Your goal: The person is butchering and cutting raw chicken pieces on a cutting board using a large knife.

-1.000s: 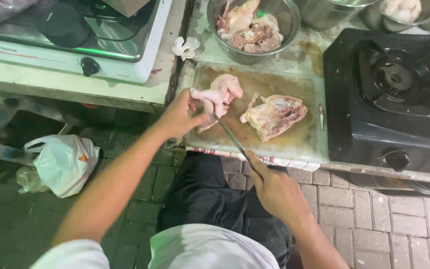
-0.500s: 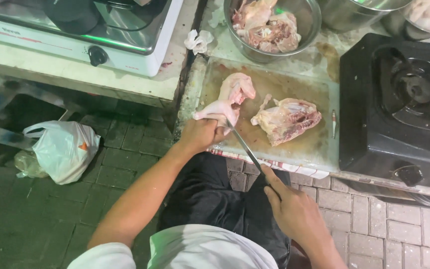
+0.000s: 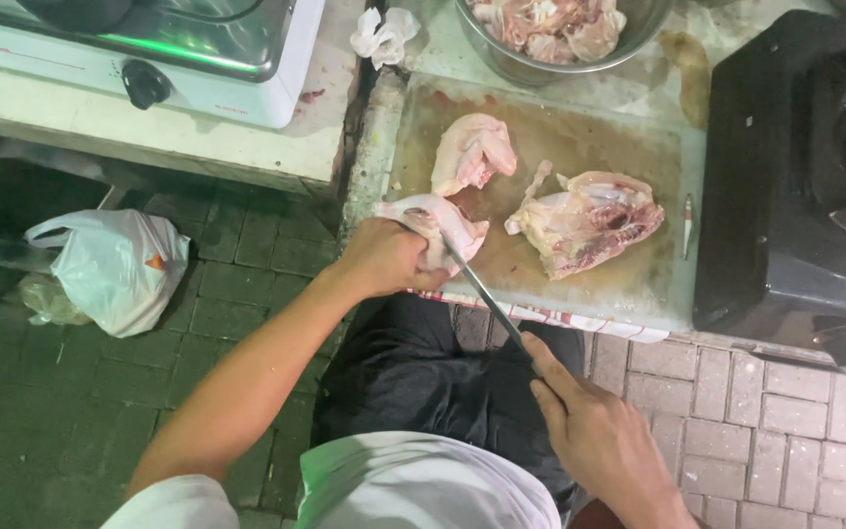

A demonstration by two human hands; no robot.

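Left hand [image 3: 384, 257] clamped on a raw chicken piece [image 3: 440, 227] at the near left edge of the cutting board [image 3: 540, 269]. Right hand [image 3: 599, 443] closed round the handle of a knife [image 3: 482, 292], blade angled up and left, tip against the held piece. Just beyond the left hand, a second chicken piece [image 3: 472, 152]; right of it, an opened carcass [image 3: 589, 214]. Farther back on the worktop [image 3: 638, 93], a metal bowl [image 3: 531, 67] of cut meat. Black stove [image 3: 795, 196] right of the board. White bag [image 3: 115, 264] on the floor, left of the left arm
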